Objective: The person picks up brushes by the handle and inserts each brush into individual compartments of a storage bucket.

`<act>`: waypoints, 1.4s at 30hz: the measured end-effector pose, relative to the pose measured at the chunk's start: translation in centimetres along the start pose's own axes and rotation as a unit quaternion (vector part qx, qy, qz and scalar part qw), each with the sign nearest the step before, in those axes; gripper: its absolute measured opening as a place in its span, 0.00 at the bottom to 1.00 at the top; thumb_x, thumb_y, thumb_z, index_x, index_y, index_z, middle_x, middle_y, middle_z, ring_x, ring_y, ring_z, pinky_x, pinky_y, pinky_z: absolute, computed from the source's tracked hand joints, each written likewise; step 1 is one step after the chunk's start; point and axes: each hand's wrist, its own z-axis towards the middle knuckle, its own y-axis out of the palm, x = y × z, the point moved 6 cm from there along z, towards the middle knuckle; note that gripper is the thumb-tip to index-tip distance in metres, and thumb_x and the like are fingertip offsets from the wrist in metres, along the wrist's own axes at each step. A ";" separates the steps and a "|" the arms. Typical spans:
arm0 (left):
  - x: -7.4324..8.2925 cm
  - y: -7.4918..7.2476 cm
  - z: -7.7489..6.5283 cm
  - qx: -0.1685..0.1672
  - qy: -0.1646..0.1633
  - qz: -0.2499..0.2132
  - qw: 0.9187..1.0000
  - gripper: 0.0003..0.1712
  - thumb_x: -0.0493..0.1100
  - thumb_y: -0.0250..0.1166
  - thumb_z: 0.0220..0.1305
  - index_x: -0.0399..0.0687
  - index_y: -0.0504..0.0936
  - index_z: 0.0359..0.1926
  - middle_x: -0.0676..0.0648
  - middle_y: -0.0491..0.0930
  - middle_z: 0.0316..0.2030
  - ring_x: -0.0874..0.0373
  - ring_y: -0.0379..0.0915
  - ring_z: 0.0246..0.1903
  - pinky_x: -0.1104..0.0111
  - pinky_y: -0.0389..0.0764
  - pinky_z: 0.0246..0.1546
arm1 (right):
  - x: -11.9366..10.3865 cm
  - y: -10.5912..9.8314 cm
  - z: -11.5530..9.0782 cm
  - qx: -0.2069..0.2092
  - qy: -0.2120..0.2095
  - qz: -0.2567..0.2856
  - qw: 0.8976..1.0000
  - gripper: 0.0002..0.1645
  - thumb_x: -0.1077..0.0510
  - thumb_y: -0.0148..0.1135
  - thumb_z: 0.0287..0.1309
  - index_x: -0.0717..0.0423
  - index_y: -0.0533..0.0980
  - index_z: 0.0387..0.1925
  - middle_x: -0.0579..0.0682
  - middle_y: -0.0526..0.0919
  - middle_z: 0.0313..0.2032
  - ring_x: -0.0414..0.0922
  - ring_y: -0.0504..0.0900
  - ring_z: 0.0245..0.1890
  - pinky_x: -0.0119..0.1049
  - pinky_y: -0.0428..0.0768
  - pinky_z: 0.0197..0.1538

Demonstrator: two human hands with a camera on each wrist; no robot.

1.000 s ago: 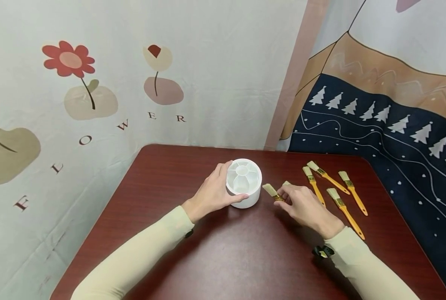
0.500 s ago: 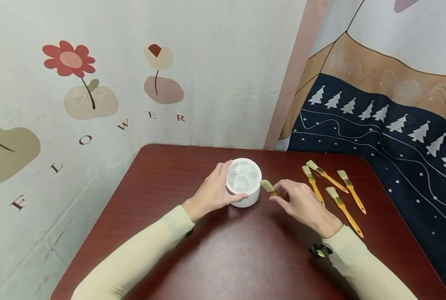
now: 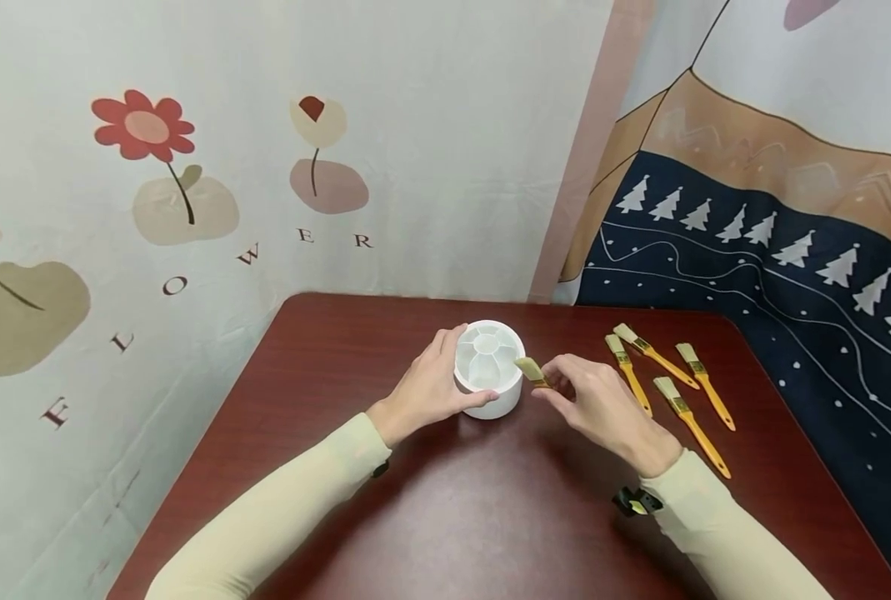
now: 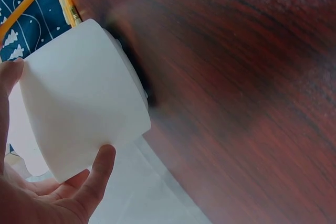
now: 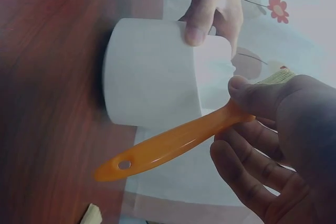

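In the head view a white round holder point(image 3: 488, 400), divided inside into several compartments around a central ring, stands on the table. My left hand point(image 3: 432, 382) grips its left side, thumb across the front and fingers behind. My right hand point(image 3: 603, 404) pinches a paintbrush point(image 3: 533, 372) close to its bristles, just right of the holder. The pale bristles overlap the holder's rim in this view; whether they touch it I cannot tell. From the right wrist view, the orange handle point(image 5: 168, 148) slants down toward the table in front of the holder's wall, while the thumb partly covers the bristles point(image 5: 278, 77).
Several paintbrushes with yellow-orange handles, one of them a near brush point(image 3: 691, 425), lie on the right of the dark red table point(image 3: 475, 508). Another bristle tip point(image 5: 92, 214) shows at the bottom of the right wrist view. Printed cloth point(image 3: 445, 167) hangs behind the table.
My right hand has shifted slightly left and up with the paintbrush, bringing the bristles from beside the holder to its rim. The left hand keeps its grip on the holder.
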 end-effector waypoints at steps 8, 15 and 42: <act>0.4 0.3 0.1 -0.009 -0.014 0.002 1.000 0.71 0.68 0.88 0.60 0.44 0.60 0.91 0.39 0.76 0.73 0.39 0.84 0.67 0.48 0.89 0.70 | -0.8 -0.5 0.7 0.021 -0.042 0.008 0.999 0.19 0.57 0.90 0.64 0.50 0.87 0.51 0.43 0.88 0.38 0.38 0.84 0.34 0.32 0.90 0.40; 0.5 -0.1 0.0 -0.010 -0.012 0.005 1.000 0.70 0.66 0.89 0.60 0.40 0.62 0.89 0.37 0.77 0.73 0.39 0.86 0.64 0.47 0.90 0.68 | -1.5 -1.0 1.6 0.024 -0.056 0.011 0.998 0.20 0.56 0.90 0.64 0.51 0.88 0.53 0.45 0.89 0.41 0.38 0.84 0.36 0.32 0.91 0.42; 0.4 -0.3 0.6 -0.029 -0.006 -0.002 1.000 0.70 0.65 0.88 0.61 0.41 0.60 0.90 0.37 0.76 0.75 0.37 0.87 0.64 0.45 0.91 0.68 | -2.1 -2.0 3.4 0.070 -0.090 0.049 0.992 0.20 0.63 0.89 0.62 0.52 0.87 0.51 0.45 0.91 0.41 0.38 0.87 0.38 0.34 0.93 0.44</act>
